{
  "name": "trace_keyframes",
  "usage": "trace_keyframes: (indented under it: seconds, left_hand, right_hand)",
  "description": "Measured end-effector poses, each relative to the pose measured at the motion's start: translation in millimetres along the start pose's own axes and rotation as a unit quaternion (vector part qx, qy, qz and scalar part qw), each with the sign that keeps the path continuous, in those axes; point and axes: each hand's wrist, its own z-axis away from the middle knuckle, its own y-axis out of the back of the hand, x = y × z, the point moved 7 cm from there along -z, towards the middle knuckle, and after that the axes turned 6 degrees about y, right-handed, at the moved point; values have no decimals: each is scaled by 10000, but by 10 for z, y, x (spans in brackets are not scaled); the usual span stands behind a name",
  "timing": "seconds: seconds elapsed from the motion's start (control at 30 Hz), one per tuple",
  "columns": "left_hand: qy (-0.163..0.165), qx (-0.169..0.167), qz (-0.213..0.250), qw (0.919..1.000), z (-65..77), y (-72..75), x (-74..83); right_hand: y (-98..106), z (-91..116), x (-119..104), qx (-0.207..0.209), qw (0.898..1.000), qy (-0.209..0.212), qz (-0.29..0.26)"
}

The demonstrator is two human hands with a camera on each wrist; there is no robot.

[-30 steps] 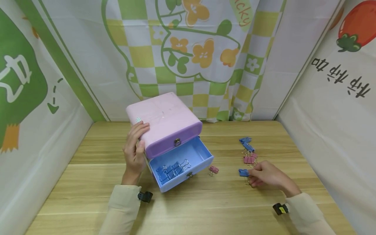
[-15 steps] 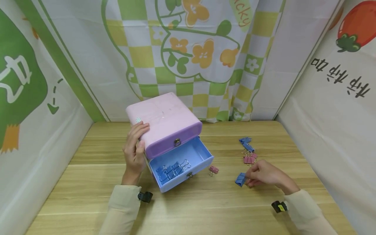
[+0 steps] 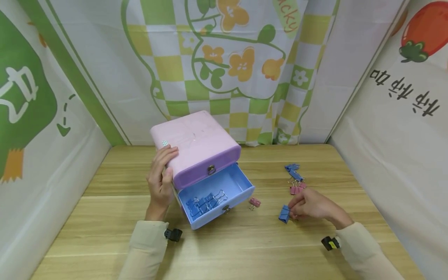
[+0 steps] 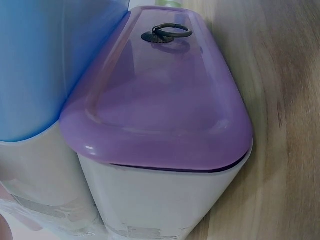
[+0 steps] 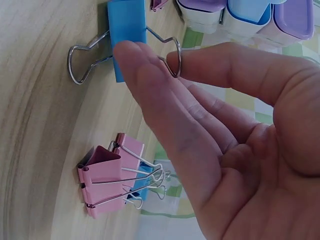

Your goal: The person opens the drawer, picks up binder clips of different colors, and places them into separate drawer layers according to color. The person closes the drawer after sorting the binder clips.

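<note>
The oblong purple plastic drawer front [image 4: 155,105] looks smooth and glossy; at right, the blue wedge-shaped binder clip [image 5: 127,22] has shiny metal-wire handles [image 5: 70,62]. Wood grain marks the light-brown flat tabletop [image 3: 245,249]; the far green-and-yellow checked cloth curtain [image 3: 169,70] looks matt.

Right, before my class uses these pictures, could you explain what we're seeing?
There's no machine: a person works with bare hands. The wide picture looks down from a head camera; the other two come from the left wrist camera and right wrist camera. On the wooden table stands a pink box, its blue drawer open with blue clips inside. To its right lie pink clips and loose blue clips. The left hand rests on the box; the right hand pinches a blue binder clip by one wire handle.
</note>
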Motion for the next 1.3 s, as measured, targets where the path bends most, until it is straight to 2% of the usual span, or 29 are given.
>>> trace_keyframes:
  seconds: [0.2,0.3,0.47,0.6,0.87,1.03,1.3]
  left_hand:
    - [-15,8,24,10000,-15,-6,8]
    - [-41,24,43,10000,-19,-11,13]
    - [-63,43,65,10000,-24,-17,16]
    - [-40,23,73,10000,-30,-22,9]
    - [-114,63,16,9999,-15,-17,32]
    - [-97,49,4,9999,-7,-17,28]
    - [-35,23,18,10000,-3,-4,14]
  right_hand:
    - [41,-32,-50,122,9999,55,37]
    - [55,-68,-84,34,9999,161,-32]
    - [122,-129,-172,-136,9989,368,258]
    - [183,-170,-267,-317,9982,330,387]
    - [261,-260,-626,-626,9960,608,173]
    - [285,-323,-880,-757,9937,795,241]
    - [225,-517,-1230,-854,9919,922,207]
